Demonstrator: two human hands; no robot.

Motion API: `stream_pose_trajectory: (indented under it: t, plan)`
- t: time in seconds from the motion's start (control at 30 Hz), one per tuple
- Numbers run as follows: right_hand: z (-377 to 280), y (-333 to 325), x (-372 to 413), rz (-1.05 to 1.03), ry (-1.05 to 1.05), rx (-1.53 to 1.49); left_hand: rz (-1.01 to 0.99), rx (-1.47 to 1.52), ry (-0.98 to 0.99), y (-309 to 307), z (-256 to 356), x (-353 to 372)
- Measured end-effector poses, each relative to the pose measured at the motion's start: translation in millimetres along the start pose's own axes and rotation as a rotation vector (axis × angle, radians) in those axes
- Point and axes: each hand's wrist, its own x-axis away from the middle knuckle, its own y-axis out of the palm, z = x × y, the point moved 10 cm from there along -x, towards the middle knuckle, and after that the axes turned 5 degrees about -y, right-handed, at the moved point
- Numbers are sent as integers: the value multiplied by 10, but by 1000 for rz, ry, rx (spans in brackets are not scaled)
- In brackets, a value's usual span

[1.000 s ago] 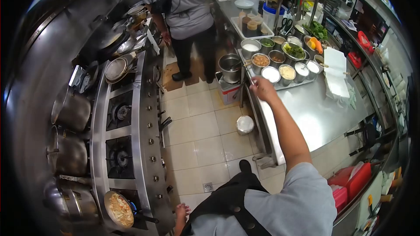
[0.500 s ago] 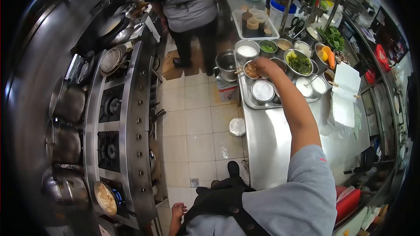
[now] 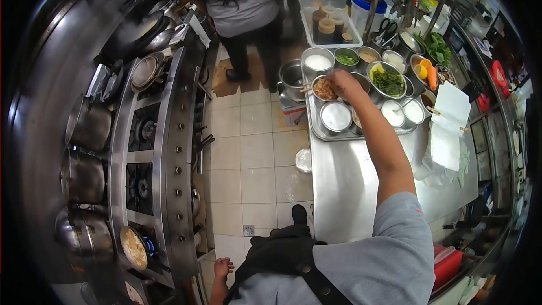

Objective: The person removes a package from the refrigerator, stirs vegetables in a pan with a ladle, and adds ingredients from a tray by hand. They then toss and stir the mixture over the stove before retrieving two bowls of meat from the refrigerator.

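The right arm is stretched far forward and a little to the left, almost straight at the elbow, the bare forearm running up from a grey short sleeve at the shoulder. The right hand is turned back-up, the wrist bent slightly down, the fingers curled together and pointing downward; what they pinch, if anything, cannot be made out. The left arm hangs low and close to the body, mostly hidden. The left hand shows at the hip, its fingers loosely spread and nothing in them.
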Motion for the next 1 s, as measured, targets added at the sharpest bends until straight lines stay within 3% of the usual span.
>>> stream_pose_trajectory:
  t: [0.03,0.1,0.23,0.3,0.33,0.4,0.47,0.53,0.57,0.6,0.63,0.67,0.7,0.73,0.87,1.0]
  plan:
    - [-46,-35,-4,0,-2,-1,4,5,2,34,59,15]
    - [66,-133,41,41,198,-103,6,11,4,62,69,-16]
    - [128,-169,105,135,194,-178,-6,-26,14,126,12,-106]
    - [347,-177,187,244,370,-429,4,-42,10,105,-41,-117]
    - [402,-135,184,238,362,-426,-1,-35,19,80,-74,-139]
    - [594,13,220,310,500,-938,-5,-11,23,-6,-184,-257]
    - [643,-77,252,326,513,-891,-80,144,65,-3,-386,-395]
    - [808,80,229,305,533,-977,-4,123,30,-82,-528,-410]
    - [509,-85,241,307,562,-1042,15,32,72,-103,-532,-420]
    - [243,-144,241,286,598,-1165,84,-415,565,-95,-652,-765]
    - [370,-1,132,216,464,-1287,66,-378,389,-140,-702,-700]
    - [207,-112,84,274,482,-1178,92,-427,436,-150,-671,-651]
    - [170,-48,-26,235,384,-1206,68,-752,470,-128,-419,-425]
    - [200,93,-171,183,367,-1272,113,-157,176,-340,-663,-434]
    - [-1048,177,-669,91,237,-1259,200,112,99,-571,-966,-258]
    - [-2889,660,-1161,-106,58,-1413,216,307,39,-841,-1537,-366]
